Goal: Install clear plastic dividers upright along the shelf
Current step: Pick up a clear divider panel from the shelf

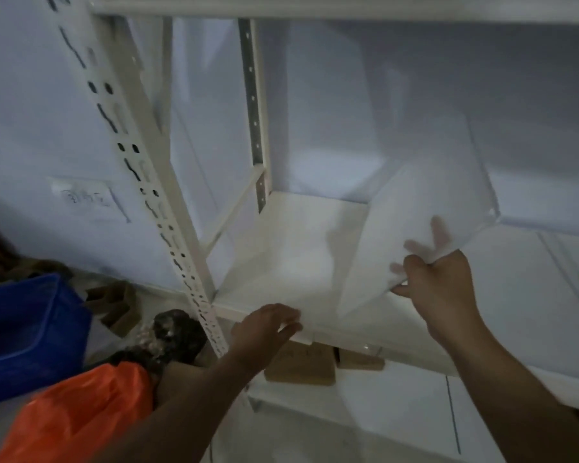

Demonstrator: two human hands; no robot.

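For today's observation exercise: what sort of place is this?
Probably a storeroom or stockroom: a bare white metal shelf on a slotted upright, with a blue plastic crate and cardboard boxes kept on the floor.

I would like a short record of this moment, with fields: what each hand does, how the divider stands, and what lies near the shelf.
right hand: grips the near edge of the clear plastic divider sheet, fingers showing through it
left hand: rests on the front edge of the white metal shelf board, fingers fairly straight
divider: roughly upright, tilted, over the shelf; whether it is seated cannot be told
left of shelf: blue plastic crate, orange plastic bag
under shelf: brown cardboard boxes
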